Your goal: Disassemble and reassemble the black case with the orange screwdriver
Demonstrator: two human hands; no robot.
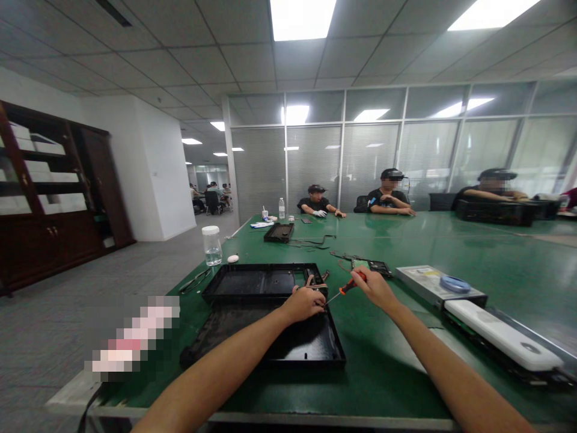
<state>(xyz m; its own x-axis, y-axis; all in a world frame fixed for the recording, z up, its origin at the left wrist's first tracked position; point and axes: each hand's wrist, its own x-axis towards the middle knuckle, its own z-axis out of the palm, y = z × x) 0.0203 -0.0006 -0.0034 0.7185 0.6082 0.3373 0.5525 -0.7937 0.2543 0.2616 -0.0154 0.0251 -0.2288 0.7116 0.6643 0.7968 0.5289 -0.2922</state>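
Note:
My right hand [376,287] is closed round a screwdriver [347,288] with an orange and black handle; its thin shaft slants down and left toward my left hand. My left hand [305,302] is closed in a pinch, resting at the far right corner of a shallow black plastic case [265,344] lying open in front of me. What the left fingers hold is too small to see. A second black case half [256,280] lies just behind the first, with wires and a small part [312,279] at its right end.
On the green table [387,361] to my right lie a silver drive with a blue disc [439,284] and a white device [502,334]. A clear jar [211,245] and tweezers [195,280] stand left. A small circuit board [372,264] lies beyond my right hand. Three people sit at the far side.

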